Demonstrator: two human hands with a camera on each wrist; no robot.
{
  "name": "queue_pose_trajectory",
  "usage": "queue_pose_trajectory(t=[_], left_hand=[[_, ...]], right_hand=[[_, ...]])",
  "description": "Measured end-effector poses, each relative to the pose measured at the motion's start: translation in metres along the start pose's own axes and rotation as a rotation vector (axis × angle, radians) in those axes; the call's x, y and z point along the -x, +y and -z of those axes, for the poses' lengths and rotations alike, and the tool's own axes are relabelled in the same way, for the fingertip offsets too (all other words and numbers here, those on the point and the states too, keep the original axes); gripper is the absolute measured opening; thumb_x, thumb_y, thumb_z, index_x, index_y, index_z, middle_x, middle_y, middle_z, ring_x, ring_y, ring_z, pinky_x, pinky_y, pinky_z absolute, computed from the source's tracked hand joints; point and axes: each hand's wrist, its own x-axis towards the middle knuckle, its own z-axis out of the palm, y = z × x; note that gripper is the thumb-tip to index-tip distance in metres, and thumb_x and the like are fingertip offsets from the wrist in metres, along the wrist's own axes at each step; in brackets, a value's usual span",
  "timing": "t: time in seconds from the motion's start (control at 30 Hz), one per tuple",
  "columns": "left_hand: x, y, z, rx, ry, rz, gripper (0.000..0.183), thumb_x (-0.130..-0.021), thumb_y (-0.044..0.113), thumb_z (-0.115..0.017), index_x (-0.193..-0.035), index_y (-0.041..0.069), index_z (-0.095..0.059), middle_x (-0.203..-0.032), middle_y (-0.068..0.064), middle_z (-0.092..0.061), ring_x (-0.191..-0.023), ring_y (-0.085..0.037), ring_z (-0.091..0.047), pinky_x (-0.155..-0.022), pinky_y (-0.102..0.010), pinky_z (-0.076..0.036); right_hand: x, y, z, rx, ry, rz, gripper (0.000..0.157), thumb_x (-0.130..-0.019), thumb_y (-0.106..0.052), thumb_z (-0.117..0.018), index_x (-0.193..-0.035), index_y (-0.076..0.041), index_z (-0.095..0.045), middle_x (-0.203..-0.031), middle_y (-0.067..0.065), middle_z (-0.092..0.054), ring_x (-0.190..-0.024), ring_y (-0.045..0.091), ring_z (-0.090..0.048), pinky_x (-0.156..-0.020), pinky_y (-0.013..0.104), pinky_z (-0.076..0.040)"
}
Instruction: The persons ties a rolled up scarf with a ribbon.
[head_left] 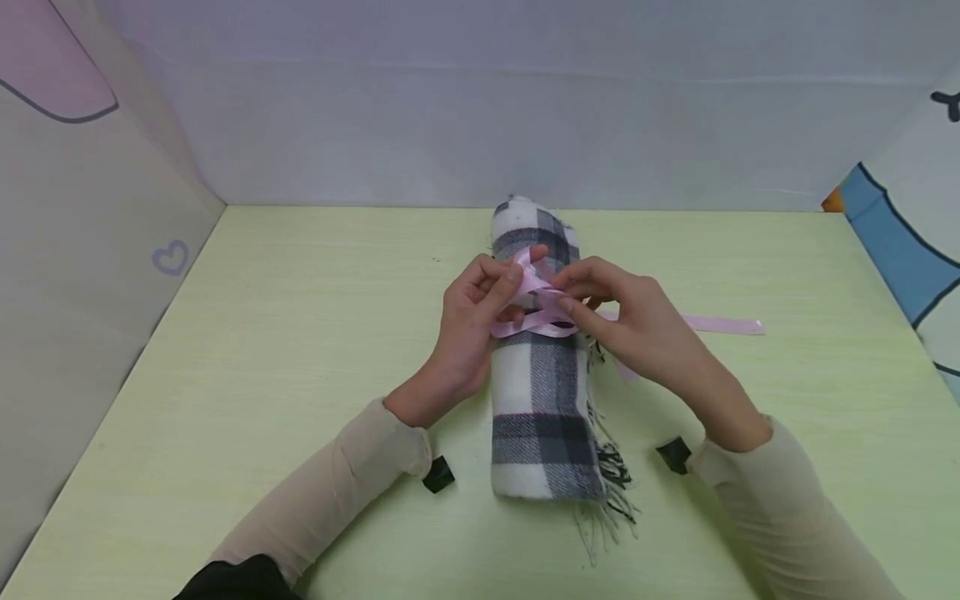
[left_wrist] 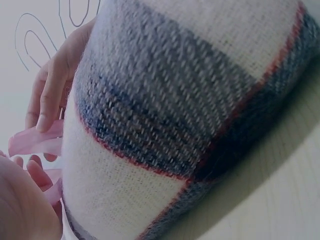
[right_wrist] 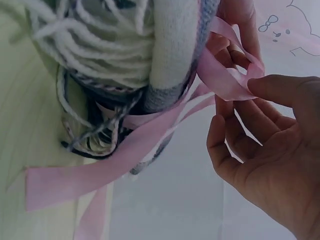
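A rolled plaid scarf (head_left: 551, 375) in white, grey and black lies lengthwise on the table, its fringe (head_left: 611, 479) hanging out along the right side. Pink ribbon (head_left: 543, 321) goes around its middle. Above the roll, my left hand (head_left: 472, 321) pinches a loop of the ribbon between thumb and fingers. My right hand (head_left: 630, 312) pinches the ribbon from the other side; in the right wrist view, its thumb presses the pink loop (right_wrist: 227, 82). One flat ribbon tail (head_left: 723, 325) runs out to the right, partly hidden behind my right hand.
The pale wooden table (head_left: 300, 333) meets a light back wall (head_left: 450, 125). Side panels with drawn figures stand left and right. Small black squares (head_left: 439, 474) show beside both sleeve cuffs. A second ribbon end (right_wrist: 92, 215) hangs below the roll in the right wrist view.
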Motion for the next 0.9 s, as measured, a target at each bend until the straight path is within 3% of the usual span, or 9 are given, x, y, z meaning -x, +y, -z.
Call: queue_pose_trajectory(t=[0.17, 0.33, 0.47, 0.6, 0.9], left_hand=[[0.0, -0.0002, 0.0003, 0.006, 0.007, -0.001, 0.024, -0.109, 0.009, -0.054, -0.091, 0.021, -0.064, -0.136, -0.016, -0.07, -0.092, -0.014, -0.064, -0.068, -0.022, -0.049], [0.0011, 0.0, -0.0001, 0.016, 0.027, 0.008, 0.024, -0.109, 0.008, -0.053, -0.09, 0.02, -0.062, -0.111, 0.004, -0.079, -0.096, -0.012, -0.072, -0.081, -0.024, -0.054], [0.0013, -0.0001, -0.0009, -0.001, 0.081, 0.032, 0.024, -0.108, 0.008, -0.055, -0.088, 0.021, -0.06, -0.097, 0.008, -0.079, -0.089, -0.011, -0.074, -0.086, -0.026, -0.058], [0.001, -0.0006, -0.0015, -0.012, 0.115, 0.038, 0.025, -0.107, 0.008, -0.056, -0.087, 0.022, -0.059, -0.092, 0.01, -0.078, -0.085, -0.009, -0.075, -0.083, -0.026, -0.058], [0.0017, 0.0, -0.0019, -0.044, 0.107, 0.015, 0.025, -0.107, 0.008, -0.056, -0.087, 0.022, -0.059, -0.087, 0.01, -0.076, -0.075, -0.008, -0.071, -0.073, -0.024, -0.056]], right_hand=[[0.0001, -0.001, 0.0006, 0.054, 0.033, 0.028, 0.014, -0.104, -0.015, -0.066, -0.116, -0.015, -0.071, -0.107, -0.001, -0.075, -0.096, 0.011, -0.066, -0.082, 0.022, -0.05], [0.001, -0.001, 0.001, 0.069, 0.075, 0.036, 0.012, -0.103, -0.014, -0.066, -0.114, -0.014, -0.07, -0.102, -0.002, -0.074, -0.09, 0.011, -0.063, -0.079, 0.021, -0.05], [0.0016, -0.0015, 0.0016, 0.075, 0.116, 0.056, 0.012, -0.103, -0.012, -0.065, -0.114, -0.014, -0.07, -0.099, -0.003, -0.074, -0.086, 0.01, -0.062, -0.075, 0.02, -0.049], [0.002, -0.0029, 0.0006, 0.074, 0.142, 0.062, 0.012, -0.103, -0.011, -0.065, -0.114, -0.013, -0.07, -0.098, -0.002, -0.074, -0.084, 0.008, -0.062, -0.074, 0.02, -0.048], [0.0021, -0.0023, -0.0025, 0.093, 0.154, 0.124, 0.013, -0.102, -0.007, -0.064, -0.115, -0.008, -0.064, -0.1, 0.001, -0.072, -0.091, 0.007, -0.061, -0.082, 0.024, -0.046]])
